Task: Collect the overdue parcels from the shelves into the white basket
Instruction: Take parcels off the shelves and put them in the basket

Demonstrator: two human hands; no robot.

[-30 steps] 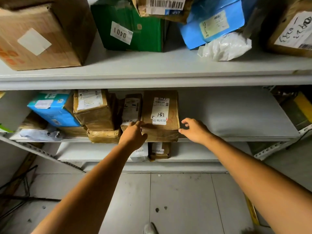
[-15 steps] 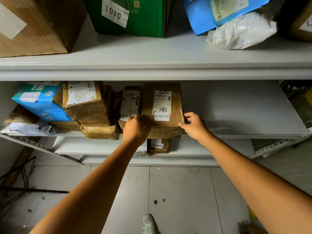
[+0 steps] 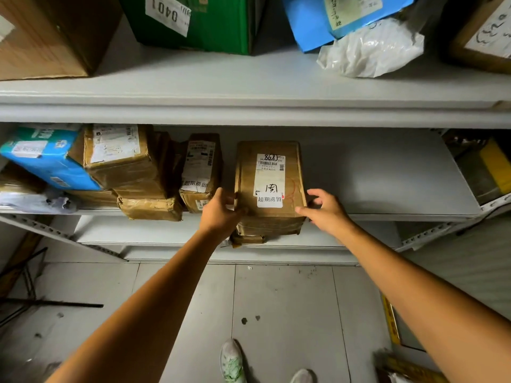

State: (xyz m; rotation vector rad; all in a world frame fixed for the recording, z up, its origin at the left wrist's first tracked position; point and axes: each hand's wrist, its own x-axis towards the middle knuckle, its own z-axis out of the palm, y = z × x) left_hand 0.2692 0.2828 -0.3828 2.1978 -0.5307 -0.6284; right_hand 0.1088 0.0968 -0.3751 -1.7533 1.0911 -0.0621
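Note:
A brown taped parcel (image 3: pixel 269 175) with a white shipping label and a white overdue sticker sits at the front of the middle shelf (image 3: pixel 387 183), sticking out past the edge. My left hand (image 3: pixel 221 214) grips its left front corner. My right hand (image 3: pixel 323 208) holds its right front corner, fingers curled around the side. To the left stands a narrower brown parcel (image 3: pixel 200 170) that also bears an overdue sticker. The white basket is not in view.
More brown parcels (image 3: pixel 121 158) and a blue box (image 3: pixel 44 156) crowd the shelf's left part. On the top shelf stand a green box (image 3: pixel 210 20), a cardboard box (image 3: pixel 47 34), a blue parcel (image 3: pixel 331 15) and a white bag (image 3: pixel 370 51). Below is tiled floor (image 3: pixel 276 299) with my shoes.
Both hands closed in on the brown parcel's front corners and drew it forward and apart from the narrower parcel beside it. The camera moved closer.

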